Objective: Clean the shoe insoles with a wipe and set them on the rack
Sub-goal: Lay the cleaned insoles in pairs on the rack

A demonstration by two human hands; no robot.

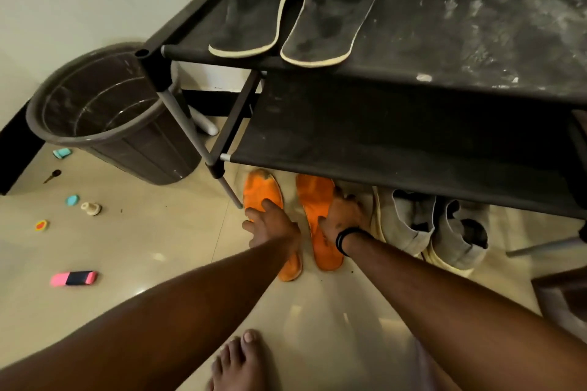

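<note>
Two orange insoles lie on the floor under the front edge of the black rack [444, 51]. My left hand [270, 225] rests on the left orange insole [260, 190], fingers spread over it. My right hand [344, 216] presses on the right orange insole [317, 200], its fingers curled at the insole's right edge. Whether either hand grips its insole is unclear. Two black insoles, the left [257, 3] and the right [333, 6], lie side by side on the rack's top shelf. No wipe is visible.
A dark plastic bin [104, 111] stands left of the rack. Grey shoes [438, 228] sit under the rack to the right. Small toys and a pink-and-navy eraser [73, 278] are scattered on the tiled floor. My bare foot [238, 362] is at the bottom.
</note>
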